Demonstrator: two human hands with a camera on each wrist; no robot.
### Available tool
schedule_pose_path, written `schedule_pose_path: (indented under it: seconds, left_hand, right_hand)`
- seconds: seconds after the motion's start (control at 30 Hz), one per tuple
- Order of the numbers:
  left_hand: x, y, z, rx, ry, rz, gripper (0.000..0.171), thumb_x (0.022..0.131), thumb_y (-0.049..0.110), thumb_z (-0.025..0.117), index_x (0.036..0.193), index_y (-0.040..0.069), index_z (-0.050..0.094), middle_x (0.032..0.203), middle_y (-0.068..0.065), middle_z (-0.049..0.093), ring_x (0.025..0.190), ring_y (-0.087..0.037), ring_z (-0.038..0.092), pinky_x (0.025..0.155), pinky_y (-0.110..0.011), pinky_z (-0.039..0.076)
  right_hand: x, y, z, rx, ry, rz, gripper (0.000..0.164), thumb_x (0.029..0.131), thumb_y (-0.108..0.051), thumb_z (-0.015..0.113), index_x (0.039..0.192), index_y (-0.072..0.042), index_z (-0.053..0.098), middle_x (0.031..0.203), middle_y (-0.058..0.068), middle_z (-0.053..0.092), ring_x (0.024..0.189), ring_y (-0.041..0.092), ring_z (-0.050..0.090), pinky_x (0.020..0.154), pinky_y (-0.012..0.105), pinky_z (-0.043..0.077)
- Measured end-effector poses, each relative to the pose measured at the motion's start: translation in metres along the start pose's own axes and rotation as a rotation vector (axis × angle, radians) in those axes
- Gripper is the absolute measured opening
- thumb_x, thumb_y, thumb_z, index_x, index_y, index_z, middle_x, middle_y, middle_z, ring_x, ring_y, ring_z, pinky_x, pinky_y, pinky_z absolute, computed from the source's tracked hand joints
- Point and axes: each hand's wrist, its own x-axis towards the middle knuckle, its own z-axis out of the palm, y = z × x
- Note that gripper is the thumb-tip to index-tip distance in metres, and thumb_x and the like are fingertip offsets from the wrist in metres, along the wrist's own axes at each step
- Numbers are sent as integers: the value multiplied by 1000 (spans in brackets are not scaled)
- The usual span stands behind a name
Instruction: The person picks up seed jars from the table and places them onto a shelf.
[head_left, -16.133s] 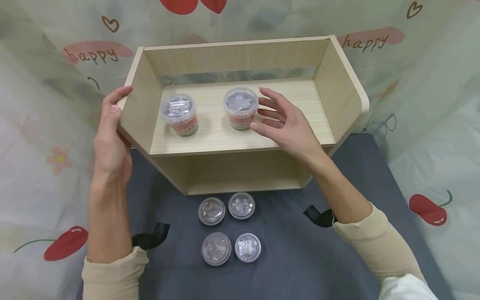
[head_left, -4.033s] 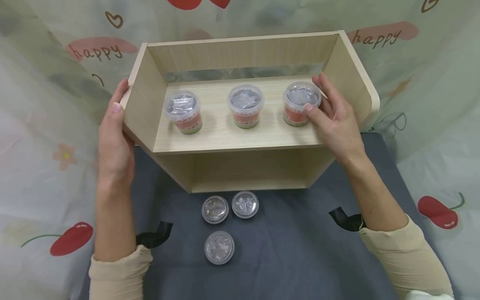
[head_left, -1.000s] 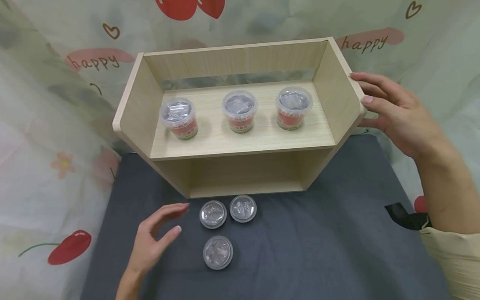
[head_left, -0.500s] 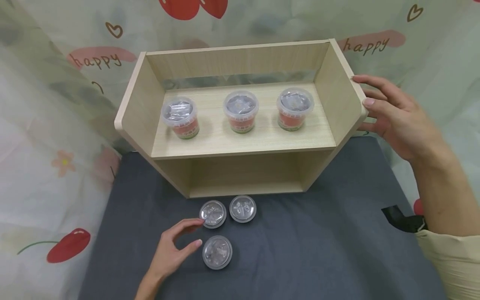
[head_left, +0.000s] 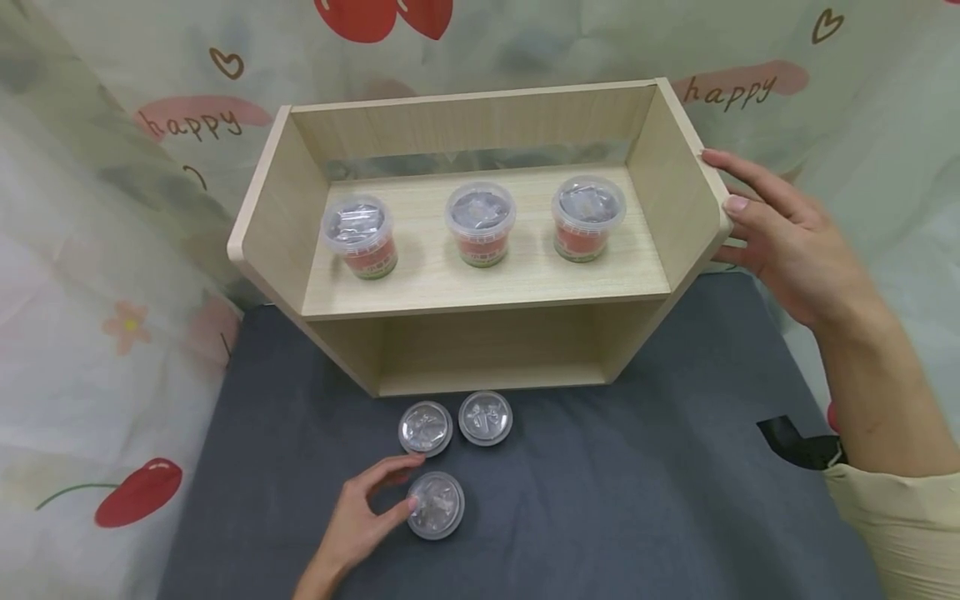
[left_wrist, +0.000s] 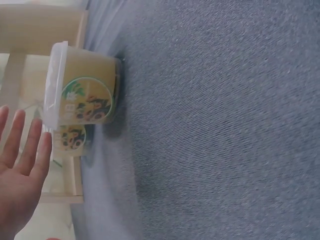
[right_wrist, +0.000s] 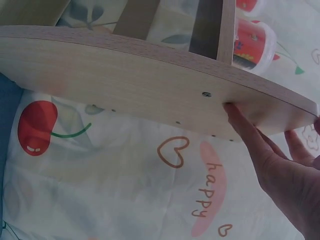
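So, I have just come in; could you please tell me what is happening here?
The person's left hand is at the nearest cup on the dark cloth, thumb by its rim, not gripping it. The right hand touches the right side of the wooden shelf. Two more cups stand behind on the cloth, and three others stand in a row on the upper board.

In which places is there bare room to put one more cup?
The widest bare patch is on the table between the three table cups and the right arm. Another lies left of the left hand. On the upper shelf, a strip lies before the three shelf cups. Crowded: between the left hand and table cups.
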Motion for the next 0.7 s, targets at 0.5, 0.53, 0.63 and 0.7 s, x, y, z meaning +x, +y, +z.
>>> schedule_pose_path:
  seconds: [0.5, 0.53, 0.63, 0.7]
  left_hand:
    - [-11, -7, 11, 119, -9, -46, 58, 73, 6, 87, 126, 3, 65, 124, -11, 67, 115, -24, 62, 94, -33, 50]
    - [-12, -7, 12, 137, -6, -46, 60, 72, 6, 88, 126, 3, 65, 124, -11, 67, 114, -25, 62, 93, -33, 50]
    - [-11, 1, 15, 178, -1, -49, 63, 68, 5, 90, 126, 2, 65, 124, -12, 67, 112, -29, 63, 92, -31, 51]
    - [-10, 9, 16, 201, 2, -41, 66, 64, 1, 90, 125, -1, 64, 123, -16, 66, 112, -33, 62, 93, -26, 49]
  right_hand:
    - [1, -2, -5, 28, -64, -6, 47, 105, 1, 39, 151, -5, 38, 141, 18, 47, 113, 25, 60, 84, 31, 55]
    - [2, -1, -5, 32, -67, -7, 47, 105, 1, 39, 151, -5, 38, 140, 18, 47, 112, 25, 60, 84, 31, 55]
    - [2, -1, -4, 31, -60, -2, 47, 105, 0, 39, 151, -5, 38, 140, 18, 47, 113, 25, 60, 84, 31, 55]
    - [2, -1, -3, 23, -50, 1, 47, 105, 0, 40, 151, -6, 38, 141, 18, 45, 113, 25, 59, 84, 31, 55]
